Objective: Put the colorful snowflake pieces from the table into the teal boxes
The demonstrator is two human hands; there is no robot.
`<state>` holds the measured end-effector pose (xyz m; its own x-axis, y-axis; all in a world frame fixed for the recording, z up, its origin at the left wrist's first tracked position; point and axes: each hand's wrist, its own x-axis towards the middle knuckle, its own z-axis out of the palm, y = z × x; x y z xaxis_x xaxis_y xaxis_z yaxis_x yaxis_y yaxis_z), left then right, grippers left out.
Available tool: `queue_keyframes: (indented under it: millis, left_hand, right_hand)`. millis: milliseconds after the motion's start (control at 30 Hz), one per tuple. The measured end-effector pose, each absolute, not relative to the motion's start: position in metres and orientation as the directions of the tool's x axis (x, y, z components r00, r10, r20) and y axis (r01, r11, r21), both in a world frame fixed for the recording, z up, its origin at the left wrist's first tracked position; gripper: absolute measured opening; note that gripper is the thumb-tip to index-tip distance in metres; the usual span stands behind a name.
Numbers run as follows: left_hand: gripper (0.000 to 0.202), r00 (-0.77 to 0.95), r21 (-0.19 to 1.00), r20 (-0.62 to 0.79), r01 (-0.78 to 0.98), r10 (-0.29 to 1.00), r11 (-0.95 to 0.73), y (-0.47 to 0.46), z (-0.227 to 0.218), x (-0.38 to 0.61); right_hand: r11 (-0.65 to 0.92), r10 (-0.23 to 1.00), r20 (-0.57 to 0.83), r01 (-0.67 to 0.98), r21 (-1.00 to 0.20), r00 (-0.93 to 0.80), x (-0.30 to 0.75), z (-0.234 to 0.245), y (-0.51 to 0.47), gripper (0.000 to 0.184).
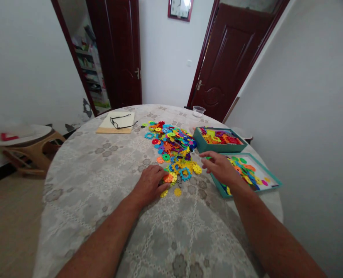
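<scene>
A heap of colourful flat plastic gear-shaped pieces [173,148] lies in the middle of the round table. My left hand [149,183] rests palm down at the heap's near edge, fingers spread flat, their tips touching orange and yellow pieces [169,177]. My right hand [221,166] hovers over the near left corner of a shallow teal tray [271,179] that holds more pieces. Its fingers are drawn together, and a small green piece [208,157] shows at the fingertips. A deeper teal box [201,143] full of pieces stands just behind it.
The table wears a pale lace-patterned cloth [107,181]. Far left on it lie black glasses [122,120] on a tan pad. A clear plastic cup [198,111] stands at the far edge. A low wooden stool [29,148] sits on the floor to the left. A wall is close on the right.
</scene>
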<state>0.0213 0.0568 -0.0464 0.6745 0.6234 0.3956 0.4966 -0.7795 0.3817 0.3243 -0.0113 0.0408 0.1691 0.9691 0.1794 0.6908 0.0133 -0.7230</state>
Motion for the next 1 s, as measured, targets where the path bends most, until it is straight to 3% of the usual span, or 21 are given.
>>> queue_keyframes:
  millis: [133, 233, 333, 533, 733, 900, 1000]
  left_hand:
    - [0.020, 0.670, 0.383, 0.408, 0.491, 0.620, -0.782, 0.055, -0.042, 0.022]
    - [0.015, 0.662, 0.382, 0.444, 0.469, 0.604, -0.796, 0.055, -0.042, 0.022]
    - [0.012, 0.655, 0.382, 0.455, 0.469, 0.604, -0.796, 0.056, -0.045, 0.022]
    - [0.028, 0.620, 0.368, 0.455, 0.523, 0.640, -0.769, 0.054, -0.047, 0.021]
    - [0.029, 0.638, 0.361, 0.446, 0.514, 0.628, -0.778, 0.053, -0.046, 0.021]
    - [0.024, 0.666, 0.352, 0.426, 0.502, 0.613, -0.790, 0.053, -0.046, 0.021]
    - [0.025, 0.670, 0.343, 0.425, 0.503, 0.609, -0.793, 0.053, -0.046, 0.021]
  right_hand:
    - [0.220, 0.965, 0.231, 0.855, -0.469, -0.121, 0.276, 0.014, -0.013, 0.044]
    - [0.154, 0.977, 0.193, 0.919, -0.363, -0.088, 0.260, -0.006, -0.011, 0.054]
    - [0.110, 0.981, 0.186, 0.943, -0.313, -0.053, 0.256, -0.017, -0.013, 0.052]
    - [0.174, 0.958, 0.279, 0.900, -0.399, -0.062, 0.266, -0.021, -0.014, 0.048]
    - [0.186, 0.948, 0.316, 0.874, -0.448, -0.040, 0.274, -0.020, -0.010, 0.013]
    - [0.202, 0.941, 0.338, 0.793, -0.575, 0.005, 0.264, -0.018, -0.005, 0.016]
    - [0.202, 0.927, 0.374, 0.817, -0.539, 0.017, 0.256, -0.025, 0.004, 0.017]
